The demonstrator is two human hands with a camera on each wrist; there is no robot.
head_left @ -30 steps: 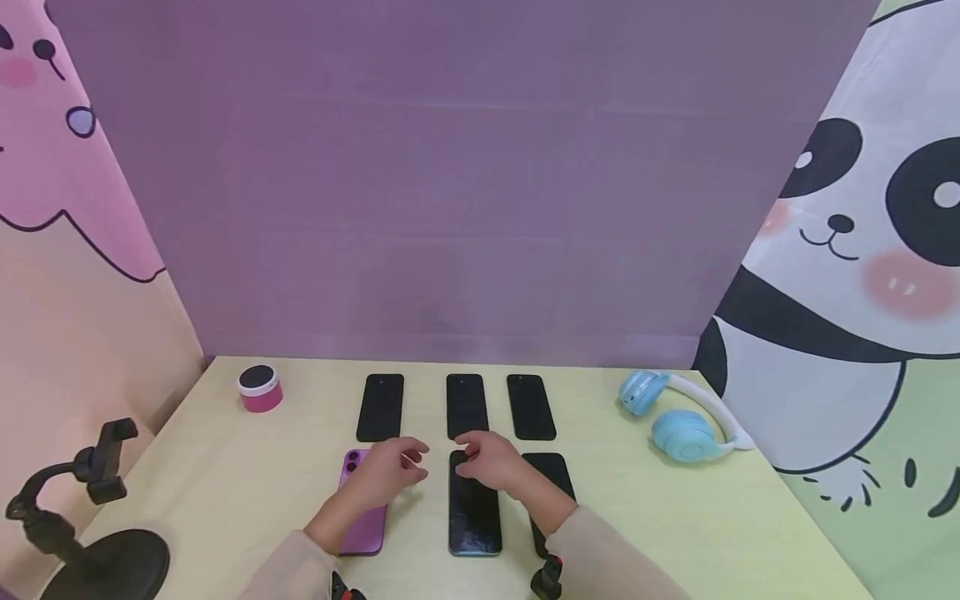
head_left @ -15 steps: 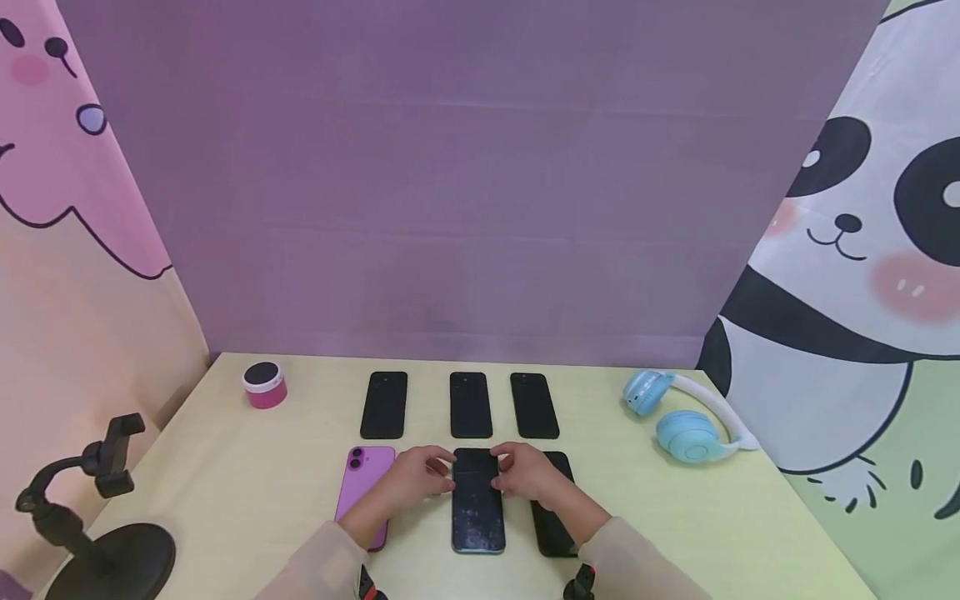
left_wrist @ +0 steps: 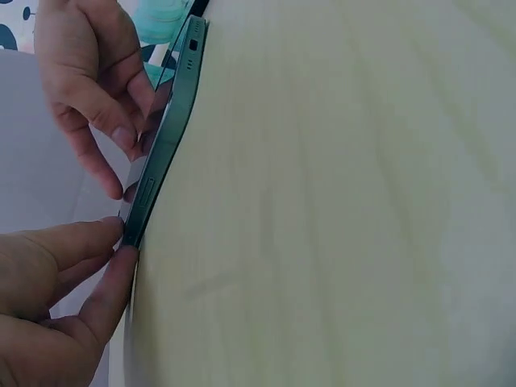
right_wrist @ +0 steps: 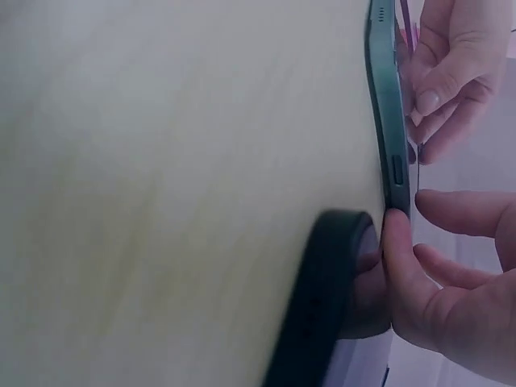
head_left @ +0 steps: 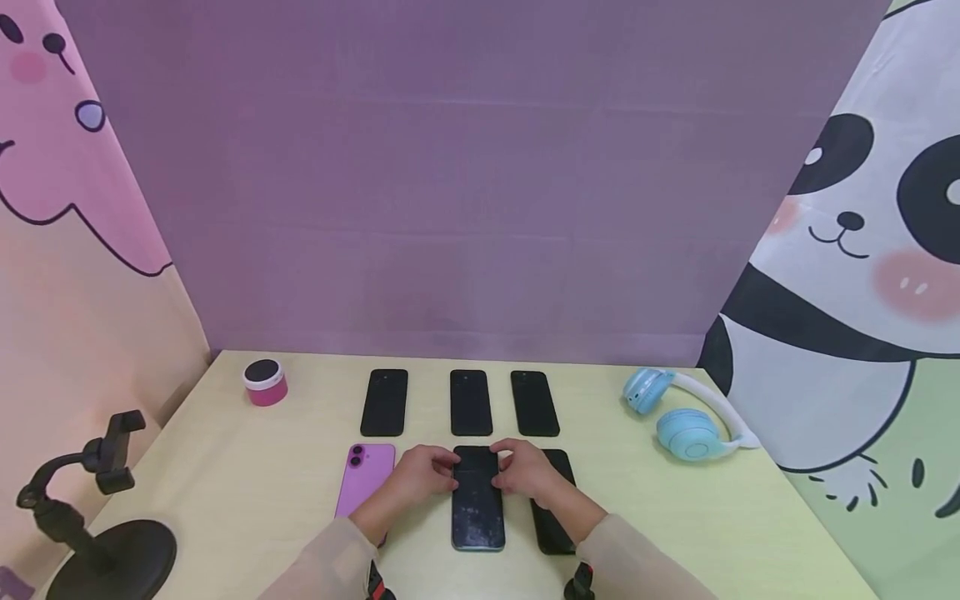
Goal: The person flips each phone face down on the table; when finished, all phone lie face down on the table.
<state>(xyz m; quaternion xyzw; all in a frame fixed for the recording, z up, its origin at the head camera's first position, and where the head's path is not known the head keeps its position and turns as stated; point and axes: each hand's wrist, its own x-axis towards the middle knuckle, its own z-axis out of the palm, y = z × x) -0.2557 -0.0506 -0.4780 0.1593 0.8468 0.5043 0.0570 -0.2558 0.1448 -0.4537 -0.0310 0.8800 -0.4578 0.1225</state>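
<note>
In the head view a dark smartphone [head_left: 478, 512] lies screen up in the middle of the near row. My left hand [head_left: 418, 482] holds its upper left side with thumb and index finger, and my right hand [head_left: 525, 477] holds its upper right side likewise. Green side edges of this phone [left_wrist: 168, 129] show in the left wrist view, with the left fingertips at its near end. In the right wrist view the right thumb presses the side of the phone [right_wrist: 389, 113]. A purple smartphone [head_left: 366, 475] lies beneath the left wrist, another black one [head_left: 553, 533] beneath the right wrist.
Three black phones form the far row: left [head_left: 385, 403], middle [head_left: 471, 403], right [head_left: 535, 403]. Blue and white headphones [head_left: 690, 433] lie at the right. A pink round container [head_left: 266, 392] stands far left, a black phone stand [head_left: 112, 554] near left.
From above the middle phone, both hands have moved apart to its two upper sides. The left hand went right, off the purple phone's top. In the last half second they barely moved.
</note>
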